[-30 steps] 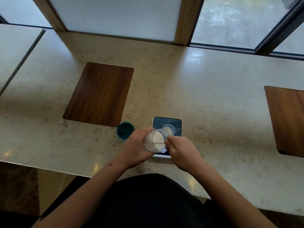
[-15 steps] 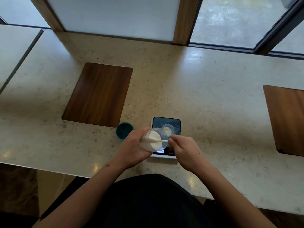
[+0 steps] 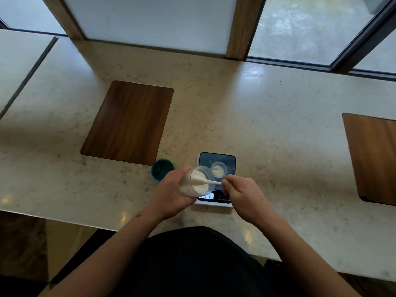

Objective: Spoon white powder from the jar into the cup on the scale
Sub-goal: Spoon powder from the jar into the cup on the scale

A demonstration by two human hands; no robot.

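My left hand point(image 3: 171, 194) grips a clear jar point(image 3: 198, 183) of white powder, tilted with its mouth toward the right, held over the front left of the scale. My right hand point(image 3: 242, 195) pinches the handle of a white spoon point(image 3: 204, 181) whose bowl is inside the jar mouth. A small clear cup point(image 3: 218, 169) with some white powder in it stands on the dark platform of the scale point(image 3: 225, 159). The scale's lit display point(image 3: 207, 197) shows partly below the jar.
A teal lid point(image 3: 162, 169) lies on the stone counter point(image 3: 267, 129) left of the scale. A wooden inlay panel point(image 3: 128, 122) sits at the back left, another point(image 3: 372, 157) at the right edge. Windows run along the far side.
The jar has tilted a little more open toward the camera, and the spoon's bowl has gone deeper into the jar. Both hands stay over the scale's front.
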